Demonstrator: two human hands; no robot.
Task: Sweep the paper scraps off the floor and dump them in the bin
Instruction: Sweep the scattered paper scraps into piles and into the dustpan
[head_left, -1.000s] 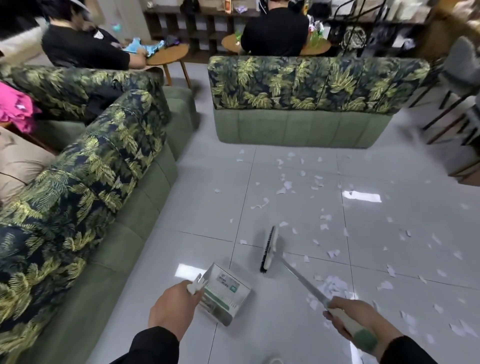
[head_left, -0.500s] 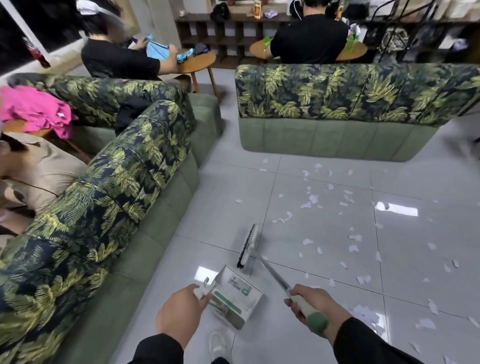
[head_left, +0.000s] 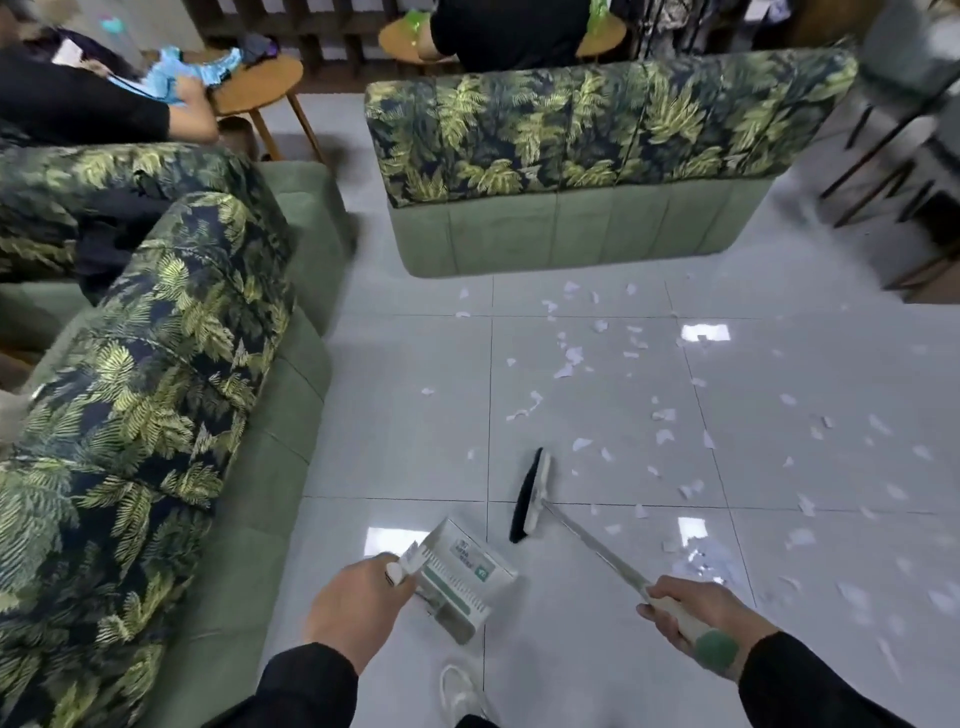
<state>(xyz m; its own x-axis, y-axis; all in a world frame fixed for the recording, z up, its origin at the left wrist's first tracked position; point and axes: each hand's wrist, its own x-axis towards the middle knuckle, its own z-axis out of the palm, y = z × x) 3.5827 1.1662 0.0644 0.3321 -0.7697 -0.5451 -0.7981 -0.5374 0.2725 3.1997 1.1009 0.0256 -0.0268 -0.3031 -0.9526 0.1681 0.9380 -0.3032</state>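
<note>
My left hand (head_left: 358, 603) gripped the dustpan (head_left: 457, 582) by its handle; my right hand (head_left: 696, 605) was wrapped round the broom (head_left: 530, 496) handle. Paper scraps (head_left: 571, 358) lay scattered across the floor (head_left: 415, 415), nearly all unswept. No bin was in view.

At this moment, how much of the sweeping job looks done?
Little looks done: paper scraps lie spread over the floor, and the dustpan shows none inside. In hand: the left hand grips the dustpan and the right hand grips the broom, its head set down left of the scraps. Left: gathering the scraps, loading the pan and dumping them; no bin is in view.
</note>
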